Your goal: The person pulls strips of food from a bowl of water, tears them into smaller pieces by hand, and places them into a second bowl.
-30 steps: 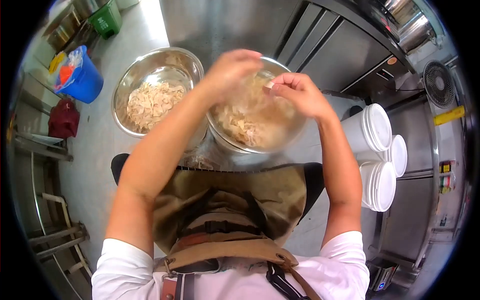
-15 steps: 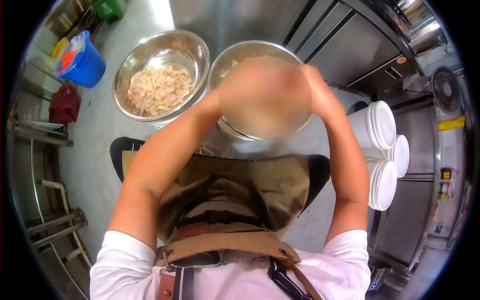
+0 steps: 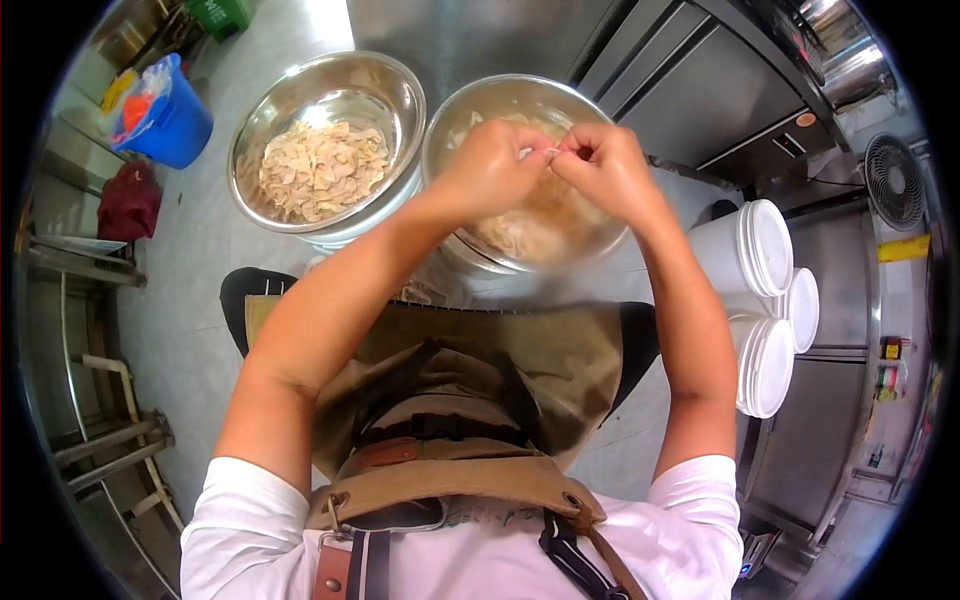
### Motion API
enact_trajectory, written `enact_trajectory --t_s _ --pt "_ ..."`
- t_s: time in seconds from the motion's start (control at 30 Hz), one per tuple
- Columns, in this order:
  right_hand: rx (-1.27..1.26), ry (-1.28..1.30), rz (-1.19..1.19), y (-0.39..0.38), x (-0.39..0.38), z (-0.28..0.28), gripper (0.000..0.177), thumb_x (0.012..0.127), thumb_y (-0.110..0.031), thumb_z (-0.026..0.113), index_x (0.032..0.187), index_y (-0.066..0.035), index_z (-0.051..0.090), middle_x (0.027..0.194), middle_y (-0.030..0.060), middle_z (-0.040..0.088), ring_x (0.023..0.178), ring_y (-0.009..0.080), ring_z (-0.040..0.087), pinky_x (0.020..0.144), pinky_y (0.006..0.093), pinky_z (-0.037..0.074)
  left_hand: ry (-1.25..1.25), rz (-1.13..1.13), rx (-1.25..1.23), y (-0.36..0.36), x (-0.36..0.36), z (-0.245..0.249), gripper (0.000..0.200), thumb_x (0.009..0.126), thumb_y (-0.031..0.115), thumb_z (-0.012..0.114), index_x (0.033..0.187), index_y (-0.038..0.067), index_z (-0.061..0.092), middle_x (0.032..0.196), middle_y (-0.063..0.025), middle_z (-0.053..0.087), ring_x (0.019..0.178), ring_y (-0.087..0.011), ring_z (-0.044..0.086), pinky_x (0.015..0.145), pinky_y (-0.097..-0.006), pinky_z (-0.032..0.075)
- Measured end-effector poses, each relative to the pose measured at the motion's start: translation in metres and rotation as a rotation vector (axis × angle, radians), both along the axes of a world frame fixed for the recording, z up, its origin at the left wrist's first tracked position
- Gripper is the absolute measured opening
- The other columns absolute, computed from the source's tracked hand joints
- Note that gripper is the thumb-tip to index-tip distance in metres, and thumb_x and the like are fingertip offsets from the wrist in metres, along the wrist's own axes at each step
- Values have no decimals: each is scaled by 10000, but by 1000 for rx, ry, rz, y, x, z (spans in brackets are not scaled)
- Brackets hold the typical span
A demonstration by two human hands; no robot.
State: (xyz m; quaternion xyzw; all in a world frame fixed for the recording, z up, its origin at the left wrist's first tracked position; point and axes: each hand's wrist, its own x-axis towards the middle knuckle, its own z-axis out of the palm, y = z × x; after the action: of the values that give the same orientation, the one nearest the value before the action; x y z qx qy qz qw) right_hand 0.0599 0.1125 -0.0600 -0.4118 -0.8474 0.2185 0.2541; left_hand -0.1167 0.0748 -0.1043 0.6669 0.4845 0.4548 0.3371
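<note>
My left hand (image 3: 500, 165) and my right hand (image 3: 607, 170) meet over the right-hand steel bowl (image 3: 440, 140). Thumbs and fingertips are pinched together on both sides of a small pale food piece (image 3: 549, 152), which is too small to identify. Below them, cloudy liquid with pale pieces (image 3: 530, 235) fills part of that bowl. To its left, a second steel bowl (image 3: 395, 90) holds a heap of pale, wrinkled food pieces (image 3: 320, 170) and is tilted slightly. My fingers hide part of the right bowl's contents.
White lidded buckets (image 3: 765, 250) stand at the right, near steel cabinets (image 3: 700, 90) and a black fan (image 3: 893, 180). At the left are a blue bin (image 3: 180, 120), a dark red bag (image 3: 130, 200) and a metal rack (image 3: 110, 450). A brown apron (image 3: 480, 350) covers my lap.
A blurred patch hid both hands and much of the right bowl earlier; now they show. The forearms stay in nearly the same place, and the bowls appear slightly higher in view.
</note>
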Motion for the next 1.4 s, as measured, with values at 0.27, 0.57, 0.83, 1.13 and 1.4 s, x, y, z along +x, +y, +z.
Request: enact_trajectory --t_s 0.27,0.57,0.83,1.13,1.4 --pt "-354 308 -75 -5 17 -27 133 828 -97 645 854 21 702 769 76 690 688 100 608 638 259 490 -27 11 -11 0 -49 10 231 875 247 644 901 28 711 732 -44 672 648 -96 584 579 -261 467" --pt "-231 -5 449 -85 -116 -118 144 789 -131 655 845 2 661 721 184 617 677 340 606 655 406 493 217 76 102 12 -88 27 230 801 224 647 867 11 706 701 -84 670 636 -133 623 567 -296 495" --pt "-479 -76 394 -87 -134 -127 177 827 -146 619 909 4 665 721 163 642 673 282 630 650 371 497 247 87 29 7 -102 35 208 749 216 634 765 18 694 735 -163 671 744 -306 666 708 -382 527" --pt "-284 507 115 -3 -61 -11 199 899 -156 633 994 17 651 875 -2 655 780 83 576 711 251 476 151 -89 44 18 -95 77 221 779 196 674 856 -8 706 689 -66 660 612 -106 595 548 -274 477" --pt "-436 441 296 29 -50 21 178 934 -148 605 999 2 676 887 -31 655 800 30 551 714 212 454 263 -71 42 19 -63 128 219 801 180 671 885 -20 701 702 -61 656 615 -97 579 544 -246 457"
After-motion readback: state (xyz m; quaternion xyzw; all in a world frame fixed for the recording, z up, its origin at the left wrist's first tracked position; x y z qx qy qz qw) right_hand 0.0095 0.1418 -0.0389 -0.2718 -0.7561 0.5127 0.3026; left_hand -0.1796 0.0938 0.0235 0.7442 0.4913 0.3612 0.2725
